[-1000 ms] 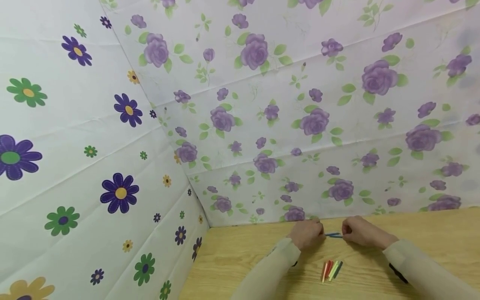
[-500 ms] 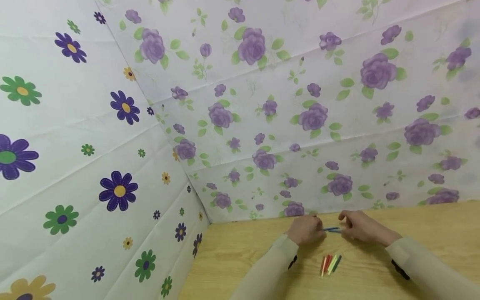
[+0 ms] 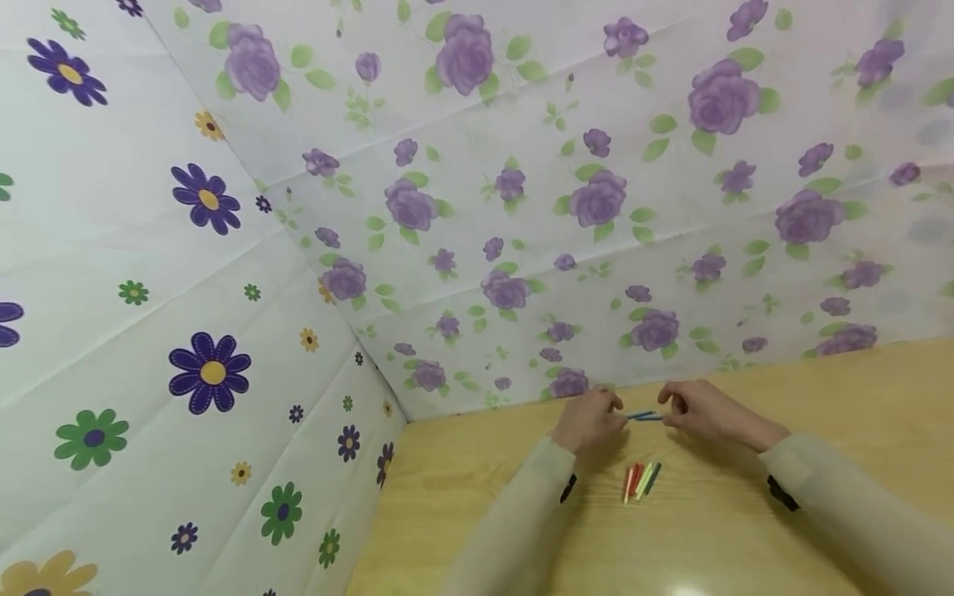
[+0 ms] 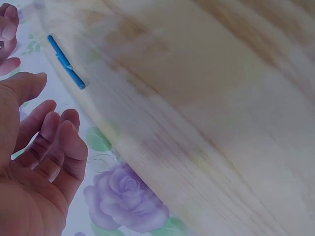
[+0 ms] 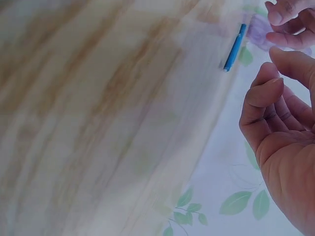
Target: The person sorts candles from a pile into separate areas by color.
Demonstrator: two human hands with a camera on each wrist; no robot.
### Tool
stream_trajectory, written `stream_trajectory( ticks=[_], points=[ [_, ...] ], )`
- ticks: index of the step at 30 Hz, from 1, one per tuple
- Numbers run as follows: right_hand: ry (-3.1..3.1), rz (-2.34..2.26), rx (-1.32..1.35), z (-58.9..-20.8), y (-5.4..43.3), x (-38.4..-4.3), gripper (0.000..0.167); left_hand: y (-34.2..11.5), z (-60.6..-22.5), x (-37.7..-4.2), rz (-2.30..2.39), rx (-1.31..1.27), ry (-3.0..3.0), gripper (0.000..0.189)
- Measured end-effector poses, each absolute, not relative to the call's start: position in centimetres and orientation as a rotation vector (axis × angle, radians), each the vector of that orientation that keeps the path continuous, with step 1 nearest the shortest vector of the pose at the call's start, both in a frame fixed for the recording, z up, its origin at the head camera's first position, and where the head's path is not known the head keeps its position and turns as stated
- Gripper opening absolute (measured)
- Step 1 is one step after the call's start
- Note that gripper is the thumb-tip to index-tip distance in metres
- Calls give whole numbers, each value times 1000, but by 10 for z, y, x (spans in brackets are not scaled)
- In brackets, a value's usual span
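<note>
My left hand [image 3: 587, 420] and right hand [image 3: 708, 412] are flanking two blue sticks [image 5: 235, 47], which are lying partly overlapped on the wood-grain table [image 3: 447, 513] near its back edge. Both hands are holding nothing, their fingers curving loosely and leaving a gap to each thumb. Nearer me, a cluster of red, pale, yellow-green and dark green sticks [image 3: 644, 482] is resting. Beyond, a white purple-rose sheet [image 3: 447, 356] is hanging.
</note>
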State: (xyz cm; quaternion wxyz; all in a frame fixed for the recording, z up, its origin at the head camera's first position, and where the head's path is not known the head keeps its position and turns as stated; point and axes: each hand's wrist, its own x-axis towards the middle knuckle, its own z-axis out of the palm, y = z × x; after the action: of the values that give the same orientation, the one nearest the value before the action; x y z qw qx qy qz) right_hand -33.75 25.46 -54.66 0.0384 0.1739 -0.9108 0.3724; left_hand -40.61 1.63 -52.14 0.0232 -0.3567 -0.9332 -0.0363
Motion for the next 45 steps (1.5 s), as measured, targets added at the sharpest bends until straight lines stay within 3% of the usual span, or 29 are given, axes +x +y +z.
stream_trajectory(
  ticks=[8,22,45],
  points=[
    [-2787,1101,600,-525,249,-343,20,12,-506,-411,-161,-1151,-2831,17],
    [-2794,1054,717,-522,237,-326,5,3,-495,-380,-177,-1168,-2823,14],
    [-2813,1032,839,-546,219,-302,14,-14,-515,-327,5,-1122,-2877,10]
  ],
)
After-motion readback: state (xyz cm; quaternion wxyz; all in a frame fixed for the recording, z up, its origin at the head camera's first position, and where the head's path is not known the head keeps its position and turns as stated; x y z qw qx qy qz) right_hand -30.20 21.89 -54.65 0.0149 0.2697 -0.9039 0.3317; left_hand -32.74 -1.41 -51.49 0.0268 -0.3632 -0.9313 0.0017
